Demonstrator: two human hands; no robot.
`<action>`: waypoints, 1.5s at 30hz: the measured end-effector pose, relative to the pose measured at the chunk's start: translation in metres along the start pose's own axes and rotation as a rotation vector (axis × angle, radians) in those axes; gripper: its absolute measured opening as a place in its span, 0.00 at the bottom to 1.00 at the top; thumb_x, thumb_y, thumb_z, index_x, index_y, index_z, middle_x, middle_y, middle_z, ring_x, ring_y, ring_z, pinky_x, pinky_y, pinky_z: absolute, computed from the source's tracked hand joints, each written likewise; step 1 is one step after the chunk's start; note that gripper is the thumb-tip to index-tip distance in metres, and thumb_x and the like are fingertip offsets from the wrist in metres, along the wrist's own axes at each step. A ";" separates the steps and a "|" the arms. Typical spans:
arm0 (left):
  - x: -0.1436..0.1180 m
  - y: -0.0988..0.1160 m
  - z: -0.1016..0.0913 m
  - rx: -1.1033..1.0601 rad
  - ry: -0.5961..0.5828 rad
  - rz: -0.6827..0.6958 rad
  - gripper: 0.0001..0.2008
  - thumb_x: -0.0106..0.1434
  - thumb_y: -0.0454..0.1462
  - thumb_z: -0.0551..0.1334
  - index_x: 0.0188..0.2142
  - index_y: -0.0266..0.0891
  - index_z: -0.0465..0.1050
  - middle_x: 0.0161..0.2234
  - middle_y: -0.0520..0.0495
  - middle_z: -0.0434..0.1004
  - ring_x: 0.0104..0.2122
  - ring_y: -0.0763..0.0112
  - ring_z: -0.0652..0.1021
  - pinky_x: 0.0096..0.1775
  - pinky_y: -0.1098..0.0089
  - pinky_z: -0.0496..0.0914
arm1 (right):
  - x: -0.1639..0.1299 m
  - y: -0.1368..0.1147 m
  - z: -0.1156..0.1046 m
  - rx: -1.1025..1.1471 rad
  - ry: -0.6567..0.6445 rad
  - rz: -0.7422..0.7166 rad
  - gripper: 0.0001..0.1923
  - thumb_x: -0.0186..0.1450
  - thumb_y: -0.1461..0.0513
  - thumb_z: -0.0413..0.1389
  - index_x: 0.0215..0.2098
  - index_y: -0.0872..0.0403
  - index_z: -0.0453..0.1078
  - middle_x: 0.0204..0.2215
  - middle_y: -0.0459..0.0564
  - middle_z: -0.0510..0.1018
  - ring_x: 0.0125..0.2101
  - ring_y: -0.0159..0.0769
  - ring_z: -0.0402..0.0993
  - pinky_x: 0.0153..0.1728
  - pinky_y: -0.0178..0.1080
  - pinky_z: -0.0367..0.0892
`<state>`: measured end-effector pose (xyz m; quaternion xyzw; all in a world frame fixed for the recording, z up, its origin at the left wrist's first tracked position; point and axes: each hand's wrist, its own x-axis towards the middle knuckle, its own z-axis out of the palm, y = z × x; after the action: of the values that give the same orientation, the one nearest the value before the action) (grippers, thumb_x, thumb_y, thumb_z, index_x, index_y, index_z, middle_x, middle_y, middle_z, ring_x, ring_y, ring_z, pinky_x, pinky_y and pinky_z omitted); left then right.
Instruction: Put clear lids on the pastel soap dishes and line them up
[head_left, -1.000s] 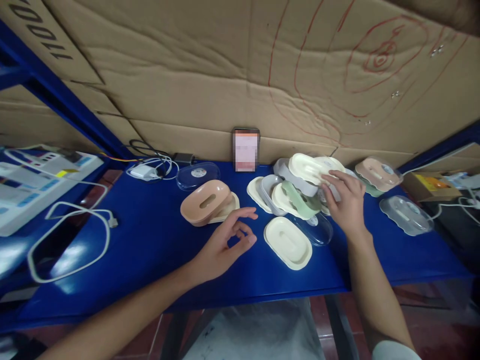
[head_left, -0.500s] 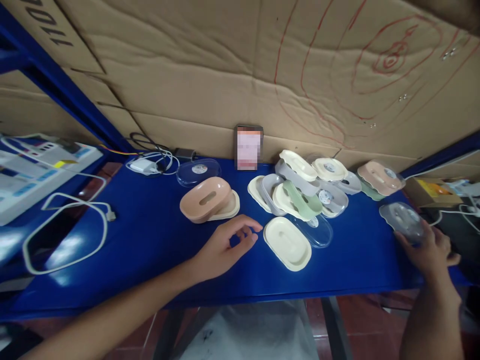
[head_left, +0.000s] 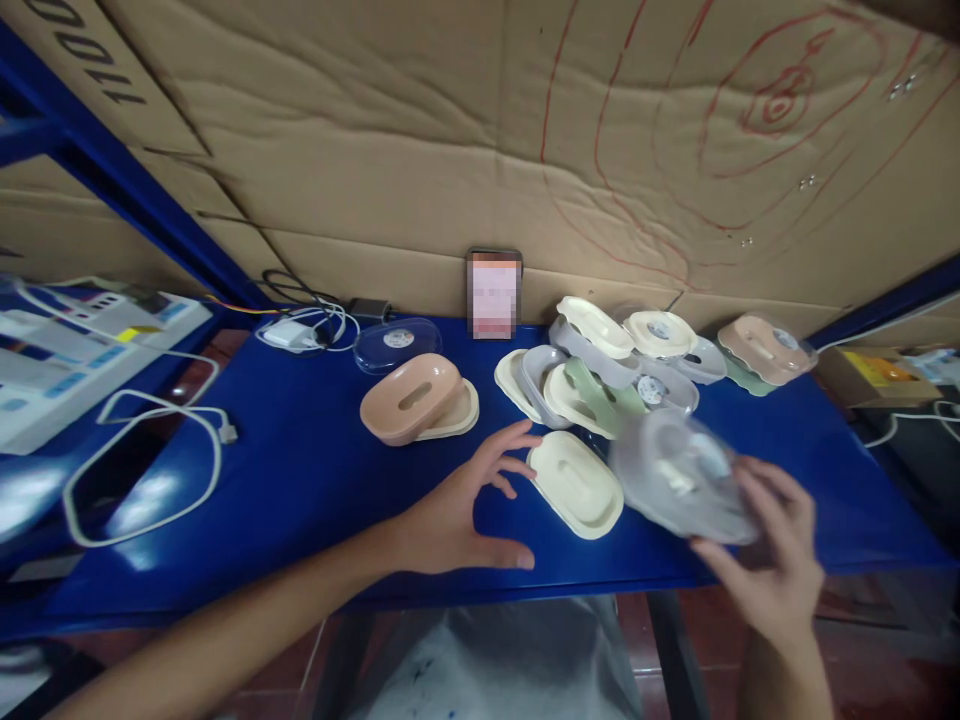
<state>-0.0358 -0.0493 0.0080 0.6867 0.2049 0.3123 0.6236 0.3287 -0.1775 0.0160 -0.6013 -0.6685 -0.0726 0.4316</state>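
Note:
My right hand grips a grey soap box with a clear lid, blurred by motion and lifted above the table's right half. Spread fingers and thumb mark my left hand, which holds nothing. Its fingertips are at the left edge of a cream oval tray; whether they touch it I cannot tell. Left of that hand, a pink soap dish with a slot leans on another cream tray. Behind the cream tray are a green piece and a grey dish.
A clear lid lies at the back left. Pink and green boxes stand at the back right. A phone-like screen leans on the cardboard wall. White cable loops across the left side of the blue table.
My right hand has carried the grey soap box from the table's right end leftward, close to the cream tray. My left hand has opened wider, its thumb and fingers spreading apart.

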 end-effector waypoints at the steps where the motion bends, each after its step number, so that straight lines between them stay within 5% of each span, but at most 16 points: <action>1: -0.002 -0.001 0.000 -0.011 -0.011 0.006 0.63 0.55 0.44 0.83 0.78 0.62 0.44 0.76 0.36 0.56 0.64 0.47 0.75 0.57 0.53 0.75 | 0.006 -0.021 0.011 0.079 -0.096 -0.083 0.41 0.62 0.49 0.72 0.72 0.36 0.69 0.63 0.59 0.71 0.61 0.66 0.75 0.58 0.70 0.76; 4: -0.005 -0.002 -0.001 -0.038 -0.012 -0.004 0.65 0.55 0.44 0.83 0.79 0.58 0.42 0.77 0.36 0.55 0.70 0.42 0.69 0.68 0.44 0.66 | 0.029 -0.062 0.043 0.303 -0.336 -0.254 0.37 0.68 0.50 0.69 0.72 0.41 0.68 0.64 0.60 0.69 0.65 0.58 0.72 0.61 0.60 0.77; 7: -0.005 0.001 -0.006 -0.018 0.062 -0.023 0.59 0.56 0.44 0.82 0.77 0.50 0.49 0.72 0.35 0.63 0.70 0.41 0.69 0.72 0.41 0.59 | 0.064 -0.067 0.069 0.488 -0.428 -0.240 0.30 0.72 0.45 0.63 0.69 0.42 0.70 0.63 0.59 0.69 0.65 0.54 0.72 0.61 0.56 0.77; 10: -0.002 0.006 -0.009 -0.009 0.124 -0.059 0.57 0.55 0.45 0.82 0.76 0.49 0.51 0.72 0.34 0.63 0.69 0.41 0.69 0.71 0.43 0.62 | 0.106 -0.044 0.083 0.489 -0.362 -0.230 0.28 0.73 0.44 0.60 0.67 0.43 0.72 0.62 0.58 0.72 0.64 0.53 0.73 0.61 0.55 0.76; 14: -0.001 0.009 -0.007 -0.034 0.133 -0.102 0.57 0.57 0.46 0.81 0.76 0.50 0.49 0.70 0.36 0.66 0.67 0.44 0.73 0.69 0.46 0.65 | 0.148 0.009 0.092 0.126 -0.101 -0.269 0.24 0.70 0.52 0.68 0.63 0.43 0.76 0.62 0.57 0.74 0.64 0.56 0.74 0.65 0.59 0.72; 19: -0.001 0.005 -0.005 -0.015 0.140 -0.102 0.57 0.57 0.47 0.81 0.76 0.50 0.50 0.69 0.37 0.68 0.66 0.44 0.73 0.70 0.44 0.64 | 0.159 0.063 0.096 0.042 -0.017 -0.200 0.23 0.76 0.56 0.60 0.68 0.41 0.70 0.66 0.57 0.73 0.67 0.56 0.71 0.67 0.64 0.69; 23: 0.000 0.003 -0.006 0.005 0.146 -0.115 0.57 0.57 0.47 0.81 0.77 0.49 0.50 0.72 0.35 0.64 0.68 0.43 0.71 0.71 0.44 0.63 | 0.156 0.079 0.096 0.004 -0.046 -0.190 0.25 0.77 0.56 0.59 0.71 0.41 0.68 0.70 0.56 0.71 0.72 0.58 0.63 0.69 0.70 0.64; 26: 0.000 0.003 -0.007 -0.001 0.149 -0.139 0.57 0.57 0.47 0.81 0.76 0.49 0.50 0.71 0.35 0.64 0.68 0.43 0.71 0.71 0.44 0.62 | 0.151 0.064 0.092 -0.008 -0.025 -0.198 0.24 0.77 0.57 0.58 0.70 0.42 0.69 0.70 0.57 0.71 0.73 0.59 0.62 0.70 0.73 0.58; 28: 0.001 0.003 -0.007 -0.003 0.153 -0.146 0.58 0.57 0.47 0.81 0.76 0.49 0.50 0.71 0.36 0.65 0.68 0.43 0.72 0.71 0.43 0.61 | 0.141 0.036 0.089 0.025 -0.030 -0.229 0.21 0.78 0.56 0.56 0.68 0.42 0.71 0.66 0.55 0.76 0.69 0.55 0.69 0.68 0.69 0.63; 31: 0.001 0.003 -0.009 -0.022 0.174 -0.126 0.58 0.56 0.47 0.81 0.77 0.49 0.49 0.69 0.36 0.67 0.67 0.44 0.73 0.71 0.44 0.63 | 0.120 -0.018 0.089 0.194 -0.281 -0.410 0.24 0.79 0.48 0.53 0.69 0.45 0.70 0.59 0.55 0.82 0.61 0.50 0.78 0.62 0.59 0.73; 33: 0.002 0.003 -0.011 -0.030 0.191 -0.098 0.58 0.56 0.47 0.82 0.77 0.48 0.50 0.69 0.36 0.68 0.67 0.43 0.73 0.70 0.44 0.64 | 0.106 -0.049 0.093 0.281 -0.496 -0.562 0.29 0.78 0.45 0.54 0.71 0.47 0.67 0.59 0.55 0.82 0.61 0.48 0.78 0.63 0.57 0.72; 35: 0.002 0.003 -0.012 -0.025 0.205 -0.075 0.58 0.56 0.47 0.82 0.76 0.47 0.51 0.70 0.35 0.67 0.68 0.42 0.72 0.70 0.44 0.64 | 0.098 -0.067 0.097 0.323 -0.559 -0.631 0.29 0.78 0.47 0.56 0.72 0.47 0.66 0.59 0.54 0.82 0.61 0.45 0.78 0.64 0.55 0.71; 41: 0.002 0.002 -0.010 -0.029 0.153 -0.070 0.65 0.53 0.46 0.83 0.79 0.48 0.45 0.74 0.34 0.60 0.72 0.41 0.67 0.73 0.43 0.60 | 0.103 -0.063 0.094 0.538 -0.507 -0.516 0.19 0.78 0.55 0.57 0.65 0.48 0.73 0.50 0.52 0.87 0.49 0.44 0.84 0.52 0.51 0.78; 45: 0.001 0.006 -0.009 -0.032 0.110 -0.033 0.64 0.55 0.45 0.82 0.79 0.48 0.44 0.76 0.32 0.57 0.74 0.39 0.64 0.73 0.43 0.59 | 0.109 -0.048 0.084 0.506 -0.313 -0.438 0.16 0.79 0.54 0.55 0.60 0.47 0.77 0.41 0.51 0.87 0.40 0.45 0.84 0.44 0.51 0.77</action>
<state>-0.0422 -0.0429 0.0139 0.6549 0.2453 0.3425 0.6274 0.2561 -0.0578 0.0564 -0.3220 -0.8361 0.0970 0.4333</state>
